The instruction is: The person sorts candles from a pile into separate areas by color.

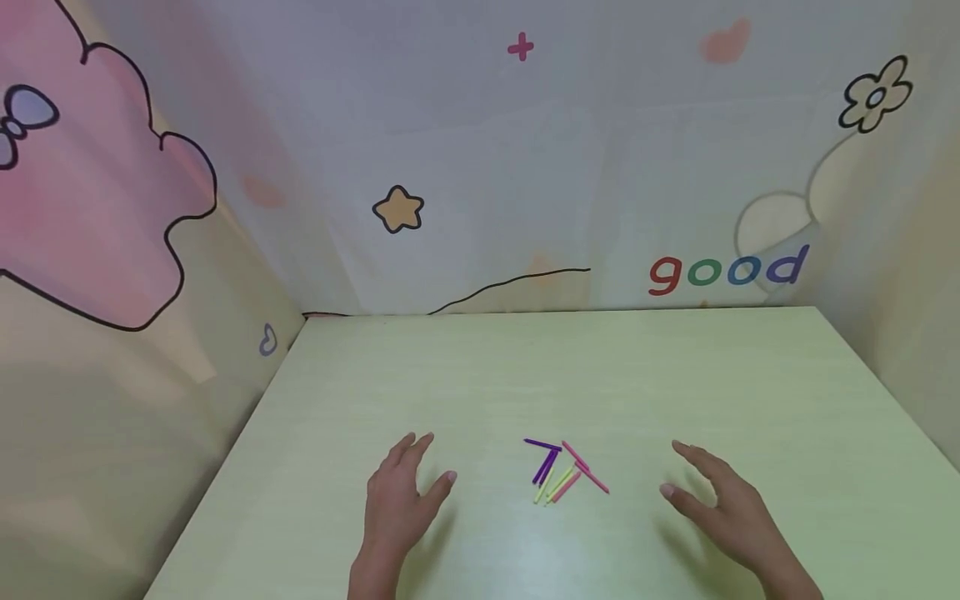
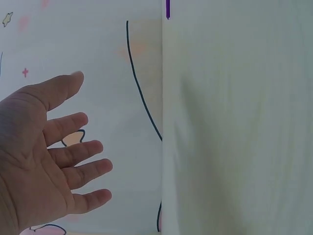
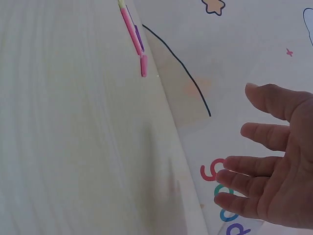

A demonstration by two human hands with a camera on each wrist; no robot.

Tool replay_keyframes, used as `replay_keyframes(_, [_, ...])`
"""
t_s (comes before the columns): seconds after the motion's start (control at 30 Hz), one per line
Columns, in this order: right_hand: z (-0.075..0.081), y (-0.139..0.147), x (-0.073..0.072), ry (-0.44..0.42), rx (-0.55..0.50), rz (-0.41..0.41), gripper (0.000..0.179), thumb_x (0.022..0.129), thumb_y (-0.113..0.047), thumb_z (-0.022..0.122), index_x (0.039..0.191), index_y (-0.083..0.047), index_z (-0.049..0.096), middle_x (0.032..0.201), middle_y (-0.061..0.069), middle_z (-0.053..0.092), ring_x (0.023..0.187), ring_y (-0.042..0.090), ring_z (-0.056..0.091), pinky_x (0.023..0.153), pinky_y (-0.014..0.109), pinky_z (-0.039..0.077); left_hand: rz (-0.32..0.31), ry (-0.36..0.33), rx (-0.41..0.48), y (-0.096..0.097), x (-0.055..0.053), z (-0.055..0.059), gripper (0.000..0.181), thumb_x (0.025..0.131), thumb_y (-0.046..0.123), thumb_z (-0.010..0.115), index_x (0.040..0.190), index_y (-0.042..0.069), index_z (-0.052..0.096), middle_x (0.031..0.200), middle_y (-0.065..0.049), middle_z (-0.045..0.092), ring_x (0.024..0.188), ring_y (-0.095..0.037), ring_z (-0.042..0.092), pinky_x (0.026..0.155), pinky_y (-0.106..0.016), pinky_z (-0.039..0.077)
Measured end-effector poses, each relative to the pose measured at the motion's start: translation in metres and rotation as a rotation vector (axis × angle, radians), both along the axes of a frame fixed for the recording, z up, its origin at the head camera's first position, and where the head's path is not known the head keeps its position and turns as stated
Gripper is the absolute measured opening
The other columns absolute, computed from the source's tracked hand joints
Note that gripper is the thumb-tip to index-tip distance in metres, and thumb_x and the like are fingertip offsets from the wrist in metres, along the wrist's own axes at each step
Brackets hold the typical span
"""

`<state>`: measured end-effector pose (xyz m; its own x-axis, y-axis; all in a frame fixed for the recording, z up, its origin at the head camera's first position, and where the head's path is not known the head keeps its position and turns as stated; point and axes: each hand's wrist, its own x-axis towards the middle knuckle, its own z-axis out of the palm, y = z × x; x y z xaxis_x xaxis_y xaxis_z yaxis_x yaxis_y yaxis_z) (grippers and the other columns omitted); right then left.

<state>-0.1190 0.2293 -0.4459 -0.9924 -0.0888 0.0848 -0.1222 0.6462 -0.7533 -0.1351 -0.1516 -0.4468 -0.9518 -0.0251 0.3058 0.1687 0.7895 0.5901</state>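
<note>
A small cluster of thin crayon-like sticks lies on the table in the middle of the head view. Purple sticks [image 1: 542,445] are at its left and back, pink sticks [image 1: 576,455] at its right, and pale yellow sticks [image 1: 561,482] at the front. Some touch or overlap. My left hand [image 1: 401,504] hovers to the left of them, fingers spread and holding nothing. To their right is my right hand [image 1: 731,512], also bare, with thumb and fingers apart. The left wrist view catches one purple stick tip [image 2: 167,9]; the right wrist view shows a pink stick [image 3: 144,66] end.
The pale green table [image 1: 360,375] runs back to a printed cloth wall [image 1: 480,167] with a star, a flower and the word "good". Similar cloth [image 1: 240,383] hangs along the left side, and more [image 1: 900,333] on the right.
</note>
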Motion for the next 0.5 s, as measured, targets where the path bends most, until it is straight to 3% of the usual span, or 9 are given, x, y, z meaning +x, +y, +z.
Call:
replay_keyframes(0.27, [-0.002,-0.023,-0.006,0.036,-0.102,-0.044,0.053,0.091,-0.032,0.06,0.135,-0.005,0.047,0.133,0.02,0.047,0.117,0.037,0.047,0.089,0.049,0.041,-0.043,-0.033,0.097,0.008,-0.008,-0.002,0.047,0.083,0.029,0.07,0.124,0.009,0.058,0.129,-0.016,0.05,0.113,-0.037,0.05,0.088,-0.052,0.04])
replay_keyframes(0.5, [-0.01,-0.033,-0.013,-0.12,-0.246,-0.003,0.054,0.089,-0.031,0.063,0.134,-0.005,0.048,0.131,0.018,0.048,0.117,0.036,0.048,0.086,0.046,0.044,-0.121,-0.064,0.176,0.017,-0.012,-0.011,0.044,0.082,0.027,0.07,0.12,0.008,0.06,0.123,-0.01,0.055,0.111,-0.031,0.052,0.087,-0.048,0.042])
